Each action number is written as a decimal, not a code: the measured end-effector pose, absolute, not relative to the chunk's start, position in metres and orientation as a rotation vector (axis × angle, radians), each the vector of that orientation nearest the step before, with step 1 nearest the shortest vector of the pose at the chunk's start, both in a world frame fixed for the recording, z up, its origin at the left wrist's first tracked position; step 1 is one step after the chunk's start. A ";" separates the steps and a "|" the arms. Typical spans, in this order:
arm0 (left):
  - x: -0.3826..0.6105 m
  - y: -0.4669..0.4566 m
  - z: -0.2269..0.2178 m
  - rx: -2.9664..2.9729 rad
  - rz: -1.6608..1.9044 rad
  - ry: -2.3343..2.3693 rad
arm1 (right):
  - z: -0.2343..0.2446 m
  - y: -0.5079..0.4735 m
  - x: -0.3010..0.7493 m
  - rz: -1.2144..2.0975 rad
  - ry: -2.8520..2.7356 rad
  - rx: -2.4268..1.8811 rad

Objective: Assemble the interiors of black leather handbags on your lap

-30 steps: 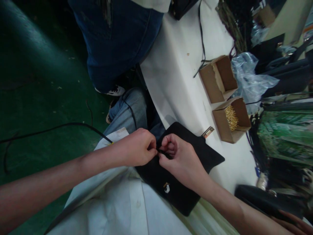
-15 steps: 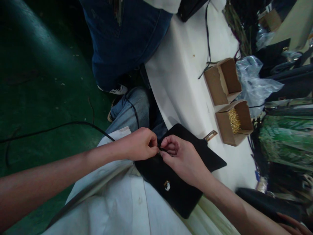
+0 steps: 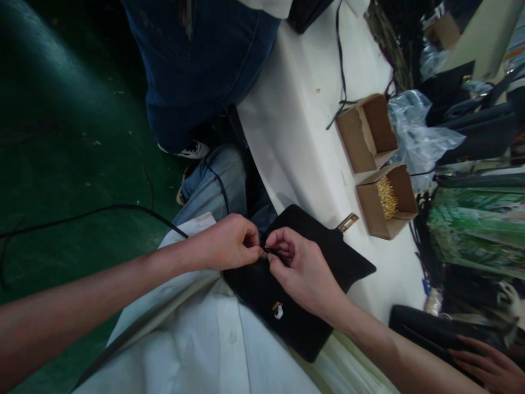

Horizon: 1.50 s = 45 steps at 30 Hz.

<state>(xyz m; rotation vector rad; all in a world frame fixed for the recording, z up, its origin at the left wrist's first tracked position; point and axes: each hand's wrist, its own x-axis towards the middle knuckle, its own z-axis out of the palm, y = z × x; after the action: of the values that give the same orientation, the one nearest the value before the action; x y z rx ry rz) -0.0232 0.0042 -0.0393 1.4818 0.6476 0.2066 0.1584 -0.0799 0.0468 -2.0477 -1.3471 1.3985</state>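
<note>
A black flap bag (image 3: 303,334) lies across my lap and the table edge, its pointed flap spread out. On the flap's edge sits a gold clasp plate (image 3: 348,222); a small gold fitting with a white tab (image 3: 278,311) is on the bag's body. My left hand (image 3: 238,242) and my right hand (image 3: 299,268) meet over the bag, fingertips almost touching. My right thumb and fingers pinch a thin dark piece (image 3: 270,251), apparently a narrow black strap end. Whatever my closed left fingers grip is hidden. A long black cord (image 3: 123,207) runs from the left behind my left forearm.
On the white table (image 3: 295,131) stand an open cardboard box (image 3: 355,137) and another box (image 3: 373,213) holding small gold pieces (image 3: 387,197). Clear plastic (image 3: 414,117) lies behind them. A person in jeans (image 3: 205,65) stands ahead; another person's hand (image 3: 488,361) rests on a black bag at lower right.
The whole view has shifted slightly, so the table and boxes appear a little further left. My hands keep the same pinch over the bag. More of the other person's hand shows at lower right.
</note>
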 end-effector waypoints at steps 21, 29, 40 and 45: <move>-0.022 -0.011 -0.021 1.475 0.289 0.758 | 0.059 -0.081 0.169 1.652 -0.928 -2.095; -0.025 -0.020 -0.019 1.407 0.294 0.795 | 0.061 -0.085 0.166 1.623 -0.691 -2.214; -0.027 -0.025 -0.020 1.349 0.295 0.789 | 0.051 -0.093 0.161 1.480 -0.872 -2.158; -0.028 -0.028 -0.019 1.330 0.284 0.801 | 0.052 -0.090 0.156 1.380 -0.991 -2.196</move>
<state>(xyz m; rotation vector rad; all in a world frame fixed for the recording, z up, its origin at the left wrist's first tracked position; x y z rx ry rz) -0.0281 -0.0280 -0.0188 1.3305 0.8014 0.2841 0.1556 -0.0902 0.0518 -2.1960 -0.9910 1.3803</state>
